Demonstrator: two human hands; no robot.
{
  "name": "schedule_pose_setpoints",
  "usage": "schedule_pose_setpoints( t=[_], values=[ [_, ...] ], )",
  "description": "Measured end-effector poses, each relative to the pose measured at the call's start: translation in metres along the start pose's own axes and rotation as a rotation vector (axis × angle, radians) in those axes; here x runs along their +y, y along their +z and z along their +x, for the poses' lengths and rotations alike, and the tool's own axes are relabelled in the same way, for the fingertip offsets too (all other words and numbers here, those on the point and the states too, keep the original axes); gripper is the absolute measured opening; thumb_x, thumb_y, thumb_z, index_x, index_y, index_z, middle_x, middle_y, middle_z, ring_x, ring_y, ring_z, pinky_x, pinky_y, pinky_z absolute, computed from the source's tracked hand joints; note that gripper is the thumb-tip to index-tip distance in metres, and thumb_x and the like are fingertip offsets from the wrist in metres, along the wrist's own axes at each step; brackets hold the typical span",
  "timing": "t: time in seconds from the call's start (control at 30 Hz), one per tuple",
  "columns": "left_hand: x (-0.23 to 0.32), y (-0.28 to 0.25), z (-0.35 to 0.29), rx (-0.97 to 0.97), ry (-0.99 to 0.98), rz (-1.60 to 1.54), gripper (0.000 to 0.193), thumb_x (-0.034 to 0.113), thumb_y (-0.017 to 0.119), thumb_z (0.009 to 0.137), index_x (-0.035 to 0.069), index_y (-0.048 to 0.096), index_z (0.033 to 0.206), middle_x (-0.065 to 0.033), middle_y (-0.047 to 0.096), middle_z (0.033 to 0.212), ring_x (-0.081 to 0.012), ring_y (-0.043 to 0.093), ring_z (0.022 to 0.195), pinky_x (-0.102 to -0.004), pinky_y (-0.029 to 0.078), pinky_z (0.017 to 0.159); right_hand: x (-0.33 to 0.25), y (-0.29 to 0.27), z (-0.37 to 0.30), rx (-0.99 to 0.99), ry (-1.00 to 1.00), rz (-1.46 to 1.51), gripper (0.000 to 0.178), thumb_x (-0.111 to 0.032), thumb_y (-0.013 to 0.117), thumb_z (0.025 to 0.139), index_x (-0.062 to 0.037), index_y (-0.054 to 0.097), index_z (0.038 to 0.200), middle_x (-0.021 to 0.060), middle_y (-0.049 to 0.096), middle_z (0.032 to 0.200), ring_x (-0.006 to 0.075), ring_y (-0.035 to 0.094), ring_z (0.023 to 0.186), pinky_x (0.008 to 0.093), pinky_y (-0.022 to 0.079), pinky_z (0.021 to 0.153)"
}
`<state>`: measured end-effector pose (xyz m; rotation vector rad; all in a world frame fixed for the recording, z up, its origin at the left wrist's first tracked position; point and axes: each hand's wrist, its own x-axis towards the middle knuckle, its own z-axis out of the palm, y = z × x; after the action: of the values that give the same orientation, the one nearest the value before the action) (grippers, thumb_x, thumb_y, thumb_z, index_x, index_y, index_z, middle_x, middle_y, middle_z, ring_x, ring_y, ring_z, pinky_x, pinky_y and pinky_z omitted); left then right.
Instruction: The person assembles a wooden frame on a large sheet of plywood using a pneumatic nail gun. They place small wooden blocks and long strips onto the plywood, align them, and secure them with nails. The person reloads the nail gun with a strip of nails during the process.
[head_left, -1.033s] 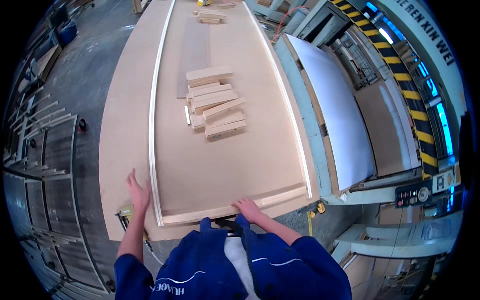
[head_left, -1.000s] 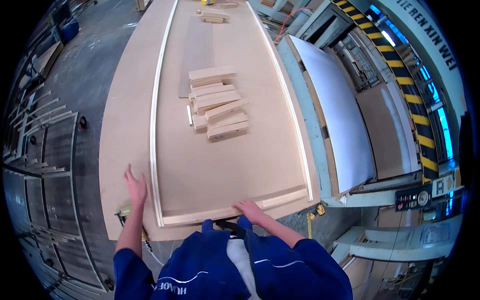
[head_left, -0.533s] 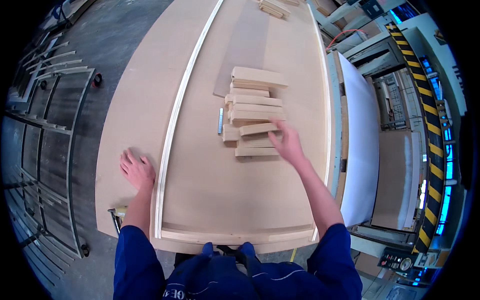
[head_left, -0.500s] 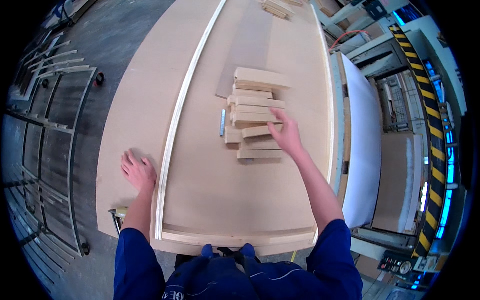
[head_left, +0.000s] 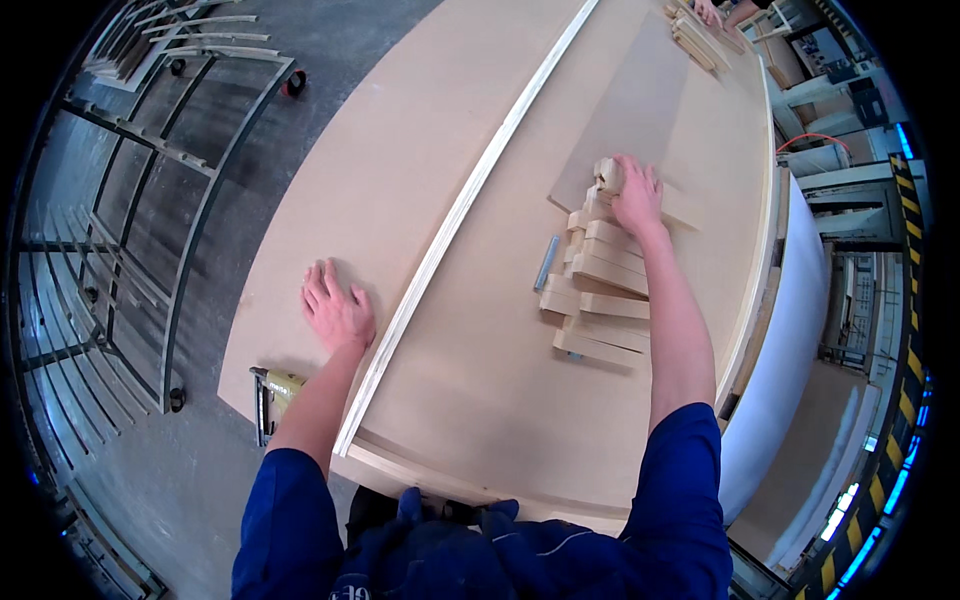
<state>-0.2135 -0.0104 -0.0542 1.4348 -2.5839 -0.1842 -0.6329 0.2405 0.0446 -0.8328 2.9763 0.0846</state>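
My left hand (head_left: 338,312) lies flat on the wide brown board (head_left: 400,130), fingers spread, left of a long pale wooden strip (head_left: 478,185). Farther off, my right hand (head_left: 638,200) is closed over a wooden block (head_left: 606,176) at the far end of a group of blocks. Its palm and fingers cover the block's middle. Several more wooden blocks (head_left: 612,268) lie side by side nearer to me, some stacked unevenly. A small grey-blue strip (head_left: 546,262) rests just left of them.
A nail-gun-like tool (head_left: 278,388) lies by my left forearm at the board's edge. Another person's hand (head_left: 708,12) is near more wooden pieces (head_left: 697,45) at the far right. A metal rack on wheels (head_left: 190,250) stands left; a striped machine edge (head_left: 908,300) runs along the right.
My right hand has moved away from me, from the middle blocks to the farthest one, and closed over it. The view has swung left. My left hand still rests flat on the board.
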Motion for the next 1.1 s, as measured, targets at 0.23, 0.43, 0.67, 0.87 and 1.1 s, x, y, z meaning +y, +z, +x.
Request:
schedule_pose_setpoints(
  t=[0.23,0.43,0.67,0.87,1.1],
  values=[
    [-0.005,0.0,-0.002,0.016,0.007,0.028,0.061,0.03,0.055,0.093,0.008,0.046,0.149,-0.0146,0.042,0.156,-0.0298,0.032,0.149,-0.0478,0.023,0.124,0.034,-0.088,-0.111,0.599,-0.037,0.594,0.069,-0.01,0.082,0.083,-0.0027,0.043,0.14,0.0187,0.058,0.132,0.0319,0.058,0.127,0.0442,0.049,0.104],
    [-0.006,0.0,-0.006,0.03,0.02,0.035,0.06,0.031,0.054,0.095,0.008,0.045,0.15,-0.0154,0.042,0.156,-0.0303,0.033,0.149,-0.0476,0.024,0.123,0.01,-0.144,-0.29,0.772,0.326,1.421,0.075,-0.016,0.077,0.091,-0.0127,0.033,0.152,0.0147,0.049,0.137,0.0247,0.055,0.122,0.044,0.053,0.097],
    [-0.02,0.0,-0.009,-0.031,0.108,-0.032,0.068,0.034,0.057,0.095,0.007,0.039,0.154,-0.0165,0.036,0.161,-0.0327,0.023,0.153,-0.0533,0.017,0.124,-0.067,-0.016,-0.472,0.371,0.957,2.06,0.057,-0.034,0.067,0.097,-0.0124,0.041,0.143,0.0174,0.047,0.137,0.0403,0.055,0.122,0.0553,0.058,0.096],
    [-0.025,-0.069,-0.061,-0.628,0.287,-0.897,0.048,0.036,0.068,0.093,0.001,0.066,0.126,-0.0233,0.065,0.129,-0.0366,0.058,0.127,-0.0431,0.045,0.11,-0.107,0.049,-0.516,0.261,1.184,1.964,0.057,-0.033,0.075,0.092,-0.0106,0.046,0.136,0.0146,0.049,0.132,0.0313,0.056,0.116,0.0433,0.061,0.089],
    [-0.019,-0.084,-0.167,-0.872,0.835,-0.682,0.053,0.019,0.079,0.087,0.003,0.059,0.134,-0.0192,0.064,0.123,-0.0369,0.061,0.12,-0.0427,0.048,0.108,-0.108,0.077,-0.499,0.343,1.285,1.784,0.055,-0.032,0.076,0.092,-0.0057,0.048,0.132,0.0131,0.052,0.128,0.0279,0.062,0.099,0.0368,0.063,0.074]
  ],
)
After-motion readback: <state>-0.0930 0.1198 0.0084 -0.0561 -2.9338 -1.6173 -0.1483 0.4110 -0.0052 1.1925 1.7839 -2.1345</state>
